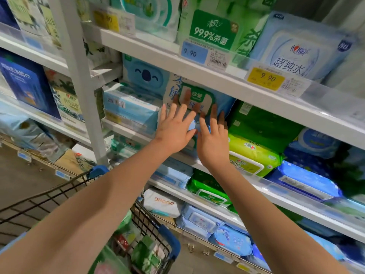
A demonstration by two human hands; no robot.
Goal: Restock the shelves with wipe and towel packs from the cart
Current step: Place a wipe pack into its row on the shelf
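A blue wipe pack with a green-rimmed white lid (197,97) stands upright on the second shelf (126,125), between stacked pale blue packs (130,107) and dark green packs (260,119). My left hand (174,126) and my right hand (212,135) both press flat against its front with straight, spread fingers. The wire cart (152,230) with blue corners sits at the bottom left, and several green packs (146,252) lie in it.
The shelf above (158,50) carries green and pale blue wipe packs behind 9.90 price tags. Lower shelves hold lime green (252,155), blue (304,180) and white (162,202) packs. A white upright post (83,80) divides this bay from tissue boxes at the left.
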